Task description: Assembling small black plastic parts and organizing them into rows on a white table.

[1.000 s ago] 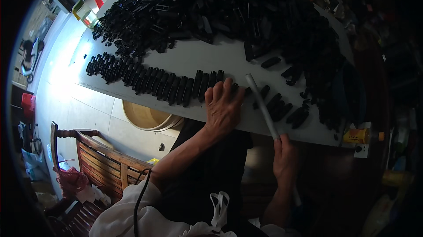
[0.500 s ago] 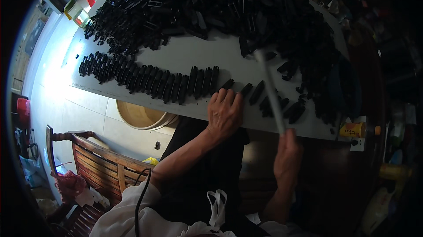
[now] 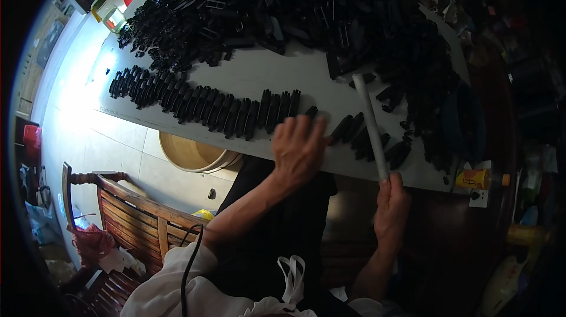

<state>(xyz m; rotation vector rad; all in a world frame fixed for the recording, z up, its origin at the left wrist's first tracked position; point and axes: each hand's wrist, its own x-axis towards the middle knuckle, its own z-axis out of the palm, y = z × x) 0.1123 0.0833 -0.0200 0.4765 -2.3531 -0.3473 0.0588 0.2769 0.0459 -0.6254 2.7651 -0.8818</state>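
My right hand (image 3: 391, 208) is closed around the lower end of a pale, straight rod (image 3: 371, 125). The rod slants up over the table, its far end among loose black pieces. Over the table's near edge is my left hand (image 3: 299, 147), back upward and fingers bent forward. Motion blurs it, and its fingertips are hidden. Just beyond those fingers lies a slim black plastic piece (image 3: 311, 112). Left of the hand, a long row of similar black pieces (image 3: 218, 110) stands side by side. Several more black pieces (image 3: 355, 131) lie between my hands, partly behind the rod.
A large heap of black plastic parts (image 3: 283, 10) covers the far side of the white table (image 3: 259, 69). At the right edge are a yellow bottle (image 3: 474, 179) and a dark tub (image 3: 466, 119). Below stand a round bucket (image 3: 194, 155) and a wooden chair (image 3: 132, 208).
The rod, blurred before, now shows sharply. My left hand has shifted back slightly from the pieces and its fingers have become blurred. The whole view has moved a little.
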